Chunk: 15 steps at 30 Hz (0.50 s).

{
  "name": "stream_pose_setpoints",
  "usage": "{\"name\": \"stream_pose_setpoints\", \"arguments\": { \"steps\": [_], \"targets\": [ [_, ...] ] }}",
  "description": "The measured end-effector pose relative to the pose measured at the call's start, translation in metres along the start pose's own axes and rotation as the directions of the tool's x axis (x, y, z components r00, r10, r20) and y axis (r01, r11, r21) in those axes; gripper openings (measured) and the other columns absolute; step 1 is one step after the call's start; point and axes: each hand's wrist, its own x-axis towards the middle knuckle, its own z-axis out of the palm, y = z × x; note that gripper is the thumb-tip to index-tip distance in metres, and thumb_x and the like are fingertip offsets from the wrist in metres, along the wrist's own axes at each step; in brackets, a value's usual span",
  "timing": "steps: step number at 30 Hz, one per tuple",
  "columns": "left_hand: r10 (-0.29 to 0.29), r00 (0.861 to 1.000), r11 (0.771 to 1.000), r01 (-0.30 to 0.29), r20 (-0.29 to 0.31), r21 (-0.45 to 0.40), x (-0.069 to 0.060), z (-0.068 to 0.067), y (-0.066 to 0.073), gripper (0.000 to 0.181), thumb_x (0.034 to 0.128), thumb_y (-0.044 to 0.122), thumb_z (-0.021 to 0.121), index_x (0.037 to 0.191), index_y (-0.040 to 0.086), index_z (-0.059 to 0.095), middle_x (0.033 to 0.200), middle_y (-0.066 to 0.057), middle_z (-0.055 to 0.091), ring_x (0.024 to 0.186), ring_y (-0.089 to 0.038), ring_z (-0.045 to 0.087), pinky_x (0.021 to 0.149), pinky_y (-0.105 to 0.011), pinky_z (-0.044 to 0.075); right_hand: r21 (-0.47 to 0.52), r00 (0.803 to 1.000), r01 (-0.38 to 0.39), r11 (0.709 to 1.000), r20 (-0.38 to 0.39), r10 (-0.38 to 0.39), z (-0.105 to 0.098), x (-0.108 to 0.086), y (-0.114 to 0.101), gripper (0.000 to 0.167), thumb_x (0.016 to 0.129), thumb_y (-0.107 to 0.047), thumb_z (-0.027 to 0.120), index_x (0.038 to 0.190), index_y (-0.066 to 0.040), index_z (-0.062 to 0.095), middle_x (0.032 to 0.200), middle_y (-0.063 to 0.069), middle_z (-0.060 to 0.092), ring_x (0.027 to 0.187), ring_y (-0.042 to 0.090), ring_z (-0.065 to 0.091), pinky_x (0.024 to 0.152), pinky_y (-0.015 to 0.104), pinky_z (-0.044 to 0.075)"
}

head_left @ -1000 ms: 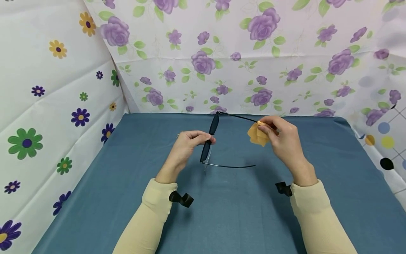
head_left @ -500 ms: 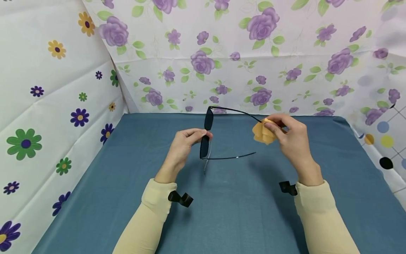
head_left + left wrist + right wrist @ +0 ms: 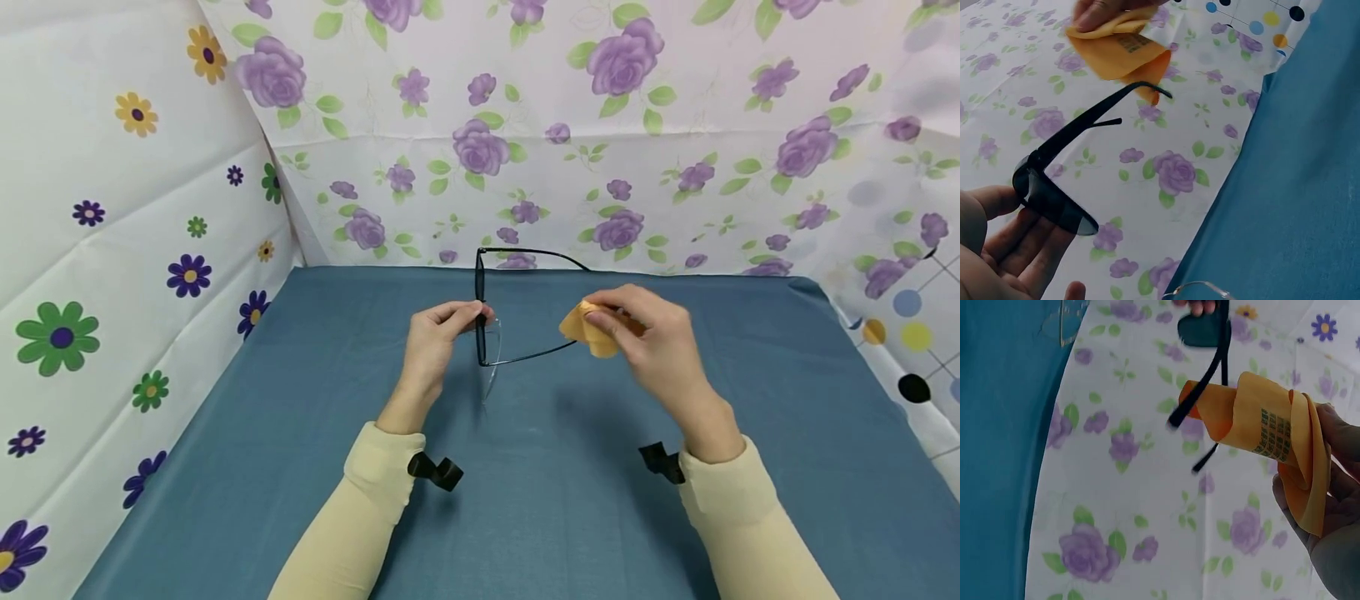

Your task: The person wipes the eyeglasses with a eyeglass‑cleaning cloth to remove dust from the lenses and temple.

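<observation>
My left hand (image 3: 438,342) pinches a pair of black sunglasses (image 3: 481,283) near the middle of its front, holding it above the table with both temples unfolded toward the right. Dark lenses (image 3: 1054,203) show in the left wrist view. From the right, my right hand (image 3: 652,333) grips a folded yellow-orange cloth (image 3: 588,329) with dark print on it. The cloth overlaps the end of the nearer temple in the head view; whether they touch I cannot tell. Beyond the sunglasses, partly hidden, lie thin-rimmed clear glasses (image 3: 495,375), seen in part in the left wrist view.
A blue cloth (image 3: 525,517) covers the table. White sheets with purple roses (image 3: 480,150) hang behind, and one with daisies (image 3: 62,337) stands at the left. A black mount (image 3: 437,472) sits on each sleeve cuff.
The cloth has left the far temple's end and moved left and down to the nearer temple. The sunglasses' front has turned from slanted to nearly straight and shifted slightly left.
</observation>
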Motion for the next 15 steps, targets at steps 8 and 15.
{"name": "stream_pose_setpoints", "arguments": {
  "steps": [8,15],
  "targets": [
    [0.009,1.000,0.998,-0.007,-0.029,0.058,-0.004,0.009,-0.004,0.021,0.1013,0.022,0.072,0.105,0.003,0.082,0.102,-0.007,0.078,0.104,-0.025,0.071,0.112,-0.046,0.042,-0.105,0.985,0.148,0.983,0.104,-0.137,0.035,-0.004,-0.015,0.019,0.089,-0.005,0.080,0.108,-0.007,0.078,0.095,0.003,0.074,0.081,0.017,0.064,0.077,0.037,0.052],
    [-0.003,1.000,0.998,0.003,-0.003,0.070,-0.007,0.014,-0.004,0.020,0.1017,0.018,0.070,0.106,0.001,0.081,0.104,-0.009,0.078,0.104,-0.025,0.071,0.110,-0.044,0.046,-0.184,0.983,0.171,0.968,-0.043,-0.181,0.043,-0.005,-0.015,0.020,0.087,-0.001,0.081,0.107,-0.003,0.078,0.094,0.009,0.076,0.082,0.026,0.067,0.076,0.042,0.052]
  ]
}}
